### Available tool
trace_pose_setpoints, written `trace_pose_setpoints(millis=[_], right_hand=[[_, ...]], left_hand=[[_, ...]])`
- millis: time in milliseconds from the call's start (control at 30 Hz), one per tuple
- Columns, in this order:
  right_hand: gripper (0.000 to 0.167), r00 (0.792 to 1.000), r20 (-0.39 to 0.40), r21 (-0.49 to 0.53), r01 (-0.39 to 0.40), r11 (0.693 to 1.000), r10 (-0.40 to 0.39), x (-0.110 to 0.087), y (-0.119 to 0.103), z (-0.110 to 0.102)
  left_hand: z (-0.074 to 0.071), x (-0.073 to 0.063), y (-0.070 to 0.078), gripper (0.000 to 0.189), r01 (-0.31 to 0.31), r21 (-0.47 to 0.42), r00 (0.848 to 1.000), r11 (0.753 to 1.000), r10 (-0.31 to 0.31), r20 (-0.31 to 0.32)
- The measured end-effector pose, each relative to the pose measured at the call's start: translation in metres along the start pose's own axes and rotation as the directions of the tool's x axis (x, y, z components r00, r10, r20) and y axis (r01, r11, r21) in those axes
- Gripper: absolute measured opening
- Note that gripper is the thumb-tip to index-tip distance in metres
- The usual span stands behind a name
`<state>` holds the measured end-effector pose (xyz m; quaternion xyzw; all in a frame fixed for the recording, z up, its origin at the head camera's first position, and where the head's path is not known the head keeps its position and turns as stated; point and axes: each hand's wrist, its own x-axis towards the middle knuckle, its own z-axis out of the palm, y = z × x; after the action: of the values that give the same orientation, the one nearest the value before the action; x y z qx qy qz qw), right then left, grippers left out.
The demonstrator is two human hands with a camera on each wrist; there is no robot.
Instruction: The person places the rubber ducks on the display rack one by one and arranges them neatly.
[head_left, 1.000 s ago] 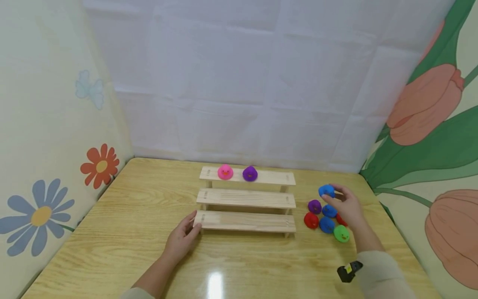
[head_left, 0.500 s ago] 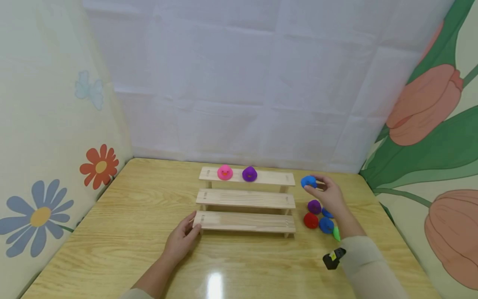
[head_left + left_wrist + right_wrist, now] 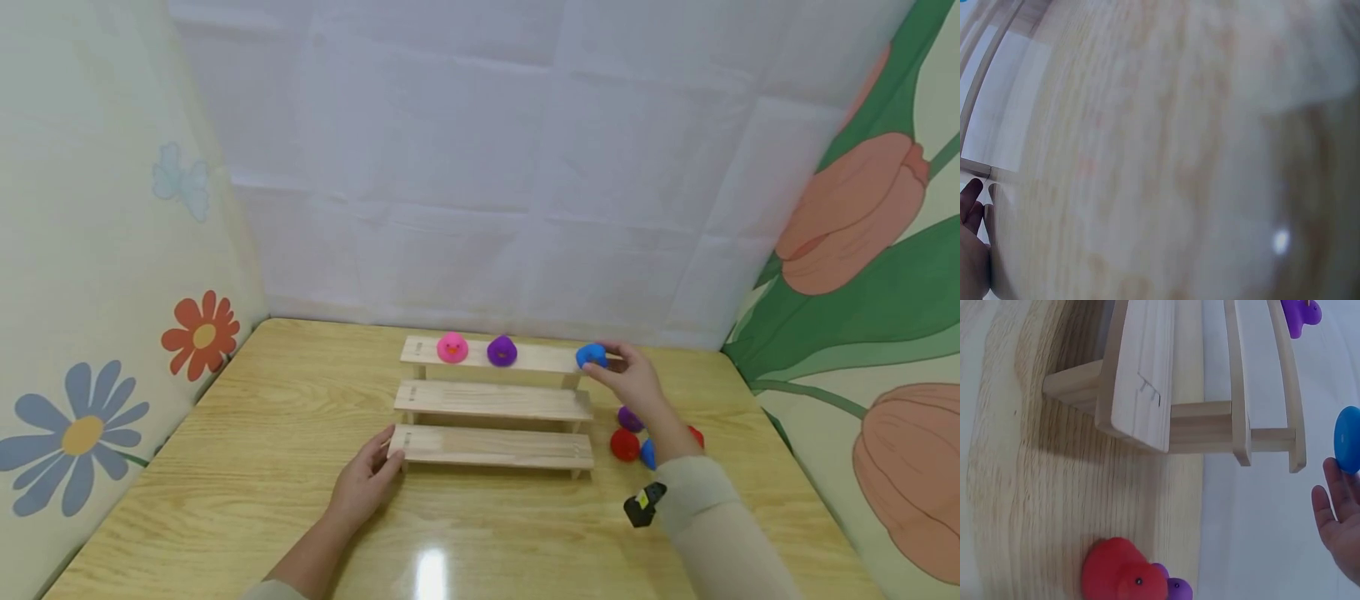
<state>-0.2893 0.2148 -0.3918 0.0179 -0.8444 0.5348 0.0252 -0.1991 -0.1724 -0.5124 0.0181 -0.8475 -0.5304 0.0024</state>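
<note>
My right hand (image 3: 630, 382) pinches a blue rubber duck (image 3: 590, 357) by the right end of the top tier of a wooden three-tier stand (image 3: 495, 443). In the right wrist view, a gap shows between this duck (image 3: 1349, 440) and the top board (image 3: 1285, 381). At the stand's lowest tier, my left hand (image 3: 366, 482) grips the left end, thumb toward the front. Only part of that hand (image 3: 972, 250) enters the left wrist view. A pink duck (image 3: 452, 347) and a purple duck (image 3: 502, 351) sit upright on the top tier.
Right of the stand, on the wooden table (image 3: 480, 542), lie more ducks: a red duck (image 3: 625, 445), a purple duck (image 3: 631, 418) and others partly hidden by my right forearm. A white cloth (image 3: 480, 167) hangs behind the table. Painted panels flank both sides.
My right hand has carried the blue duck leftward from above the duck group to the top tier's right end. The left hand stays on the stand.
</note>
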Motion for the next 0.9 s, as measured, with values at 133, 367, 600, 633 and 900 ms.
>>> trace_pose_setpoints(millis=[133,367,600,633,900], right_hand=[[0.054,1.000,0.014,0.005,0.017,1.000,-0.017,0.004,-0.004,0.007],[0.052,0.998,0.042,-0.005,0.043,0.999,-0.042,0.011,-0.011,0.019],[0.052,0.998,0.061,0.027,0.028,0.999,-0.030,0.015,-0.012,0.029],[0.052,0.998,0.064,0.034,0.027,0.999,-0.029,0.016,-0.013,0.030],[0.051,0.995,0.094,0.021,0.021,1.000,-0.023,0.021,-0.016,0.039]], left_hand=[[0.000,0.000,0.000,0.056,-0.006,-0.004,1.000,1.000,0.006,-0.001],[0.000,0.000,-0.002,0.057,0.001,-0.012,1.000,1.000,-0.001,0.004],[-0.001,-0.001,-0.001,0.057,-0.001,-0.017,1.000,1.000,0.002,0.003],[-0.001,-0.001,-0.001,0.057,-0.001,-0.018,1.000,1.000,0.001,0.003],[0.000,-0.001,-0.001,0.056,-0.011,-0.017,1.000,1.000,0.011,-0.005]])
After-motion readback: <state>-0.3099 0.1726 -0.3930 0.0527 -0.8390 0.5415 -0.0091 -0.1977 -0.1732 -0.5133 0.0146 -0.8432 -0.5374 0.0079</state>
